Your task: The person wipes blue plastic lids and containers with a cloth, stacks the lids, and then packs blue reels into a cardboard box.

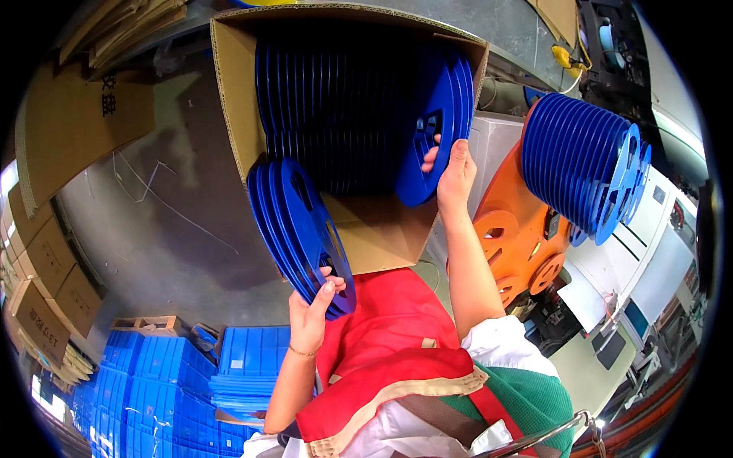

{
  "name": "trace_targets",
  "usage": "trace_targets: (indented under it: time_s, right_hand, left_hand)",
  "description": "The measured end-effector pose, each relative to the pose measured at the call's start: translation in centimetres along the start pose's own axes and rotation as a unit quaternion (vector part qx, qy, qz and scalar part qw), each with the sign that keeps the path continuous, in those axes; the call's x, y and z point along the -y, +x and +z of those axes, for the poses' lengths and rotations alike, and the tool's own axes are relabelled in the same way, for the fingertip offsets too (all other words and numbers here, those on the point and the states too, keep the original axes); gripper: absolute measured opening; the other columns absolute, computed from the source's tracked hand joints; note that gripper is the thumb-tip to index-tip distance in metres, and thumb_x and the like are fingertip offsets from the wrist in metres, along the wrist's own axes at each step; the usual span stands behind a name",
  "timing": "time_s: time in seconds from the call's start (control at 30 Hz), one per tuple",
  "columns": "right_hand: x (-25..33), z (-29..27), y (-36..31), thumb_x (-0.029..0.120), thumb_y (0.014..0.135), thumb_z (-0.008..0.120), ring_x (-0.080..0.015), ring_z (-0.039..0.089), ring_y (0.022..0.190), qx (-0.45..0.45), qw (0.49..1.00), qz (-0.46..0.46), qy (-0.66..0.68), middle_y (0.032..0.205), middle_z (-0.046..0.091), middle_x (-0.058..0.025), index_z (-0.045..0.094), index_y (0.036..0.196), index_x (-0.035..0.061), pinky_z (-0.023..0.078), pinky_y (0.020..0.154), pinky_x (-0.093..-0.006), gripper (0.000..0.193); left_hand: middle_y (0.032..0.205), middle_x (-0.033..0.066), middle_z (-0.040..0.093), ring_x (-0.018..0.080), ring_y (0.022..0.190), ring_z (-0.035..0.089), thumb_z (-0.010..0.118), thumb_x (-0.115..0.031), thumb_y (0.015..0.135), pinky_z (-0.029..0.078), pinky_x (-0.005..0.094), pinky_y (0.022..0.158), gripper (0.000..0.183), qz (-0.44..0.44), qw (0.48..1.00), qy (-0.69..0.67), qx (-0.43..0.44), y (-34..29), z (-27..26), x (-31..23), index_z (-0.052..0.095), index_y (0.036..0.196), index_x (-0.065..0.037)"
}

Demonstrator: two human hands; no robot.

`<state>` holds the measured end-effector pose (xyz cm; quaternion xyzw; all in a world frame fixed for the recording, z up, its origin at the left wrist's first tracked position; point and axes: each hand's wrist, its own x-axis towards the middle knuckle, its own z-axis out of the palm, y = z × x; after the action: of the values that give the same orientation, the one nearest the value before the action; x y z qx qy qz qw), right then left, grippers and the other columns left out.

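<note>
An open cardboard box in front of me holds rows of blue plastic reels standing on edge. At its near left corner, my left hand grips the lower rim of several blue reels pressed together and tilted, with the fingers through the opening of the nearest one. My right hand is closed round the edge of another bunch of blue reels at the box's right side. Its thumb lies outside and its fingertips show through the opening. The back of the box is dark.
To the right, an orange rack carries a row of blue reels beside a white machine. Blue bins stand at the lower left. Cardboard cartons line the left side, and a loose strap lies on the floor.
</note>
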<state>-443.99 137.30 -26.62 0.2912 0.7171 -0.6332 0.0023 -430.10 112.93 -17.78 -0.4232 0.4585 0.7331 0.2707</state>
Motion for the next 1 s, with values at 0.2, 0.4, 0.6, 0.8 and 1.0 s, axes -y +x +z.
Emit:
trace_targets:
  time_s: [0.2, 0.4, 0.6, 0.8, 1.0]
  right_hand:
    - [-0.3, 0.1, 1.5, 0.035, 0.094, 0.040, -0.0160, 0.061, 0.076, -0.080, 0.995, -0.031, -0.049, 0.084, 0.063, -0.0104, 0.055, 0.100, -0.0061, 0.047, 0.070, -0.0257, 0.045]
    - [2.0, -0.8, 0.4, 0.037, 0.093, 0.040, -0.0098, 0.057, 0.053, -0.063, 0.996, -0.006, -0.058, 0.074, 0.061, -0.0075, 0.054, 0.100, -0.0055, 0.042, 0.049, -0.0194, 0.045]
    - [1.8, -1.5, 0.1, 0.036, 0.093, 0.041, -0.0098, 0.058, 0.057, -0.056, 0.997, 0.015, -0.043, 0.077, 0.062, -0.0086, 0.054, 0.103, -0.0057, 0.042, 0.051, -0.0196, 0.045]
    - [-0.1, -1.0, 1.1, 0.027, 0.092, 0.045, -0.0165, 0.060, 0.086, -0.014, 0.995, -0.010, -0.100, 0.097, 0.061, -0.0133, 0.051, 0.111, -0.0054, 0.046, 0.075, -0.0254, 0.038]
    - [-1.1, -0.9, -2.7, 0.012, 0.089, 0.050, -0.0179, 0.056, 0.099, 0.001, 0.981, -0.077, -0.181, 0.107, 0.058, -0.0133, 0.052, 0.112, -0.0016, 0.044, 0.085, -0.0278, 0.027]
  left_hand:
    - [0.089, 0.0112, 0.062, 0.0194, 0.085, 0.060, 0.061, -0.017, 0.083, 0.046, 0.0310, 0.081, 0.034, 0.002, 1.000, 0.010, -0.005, 0.1, 0.3, -0.1, 0.050, 0.108, 0.005]
    - [0.089, 0.0113, 0.062, 0.0194, 0.085, 0.060, 0.060, -0.017, 0.084, 0.045, 0.0310, 0.081, 0.033, 0.011, 1.000, 0.010, -0.008, 0.2, 0.6, 0.3, 0.050, 0.107, 0.005]
    - [0.089, 0.0115, 0.062, 0.0192, 0.085, 0.060, 0.059, -0.016, 0.084, 0.045, 0.0307, 0.081, 0.033, 0.008, 1.000, 0.010, -0.015, 0.3, 0.7, 0.3, 0.050, 0.108, 0.005]
    - [0.089, 0.0101, 0.062, 0.0177, 0.083, 0.059, 0.054, -0.015, 0.086, 0.046, 0.0303, 0.078, 0.030, 0.025, 0.999, 0.037, -0.011, 0.3, 0.9, 0.4, 0.050, 0.111, 0.003]
    - [0.093, 0.0117, 0.061, 0.0186, 0.086, 0.058, 0.053, -0.017, 0.087, 0.046, 0.0317, 0.081, 0.035, 0.034, 0.998, 0.044, -0.008, 0.0, 0.8, 0.6, 0.048, 0.114, 0.003]
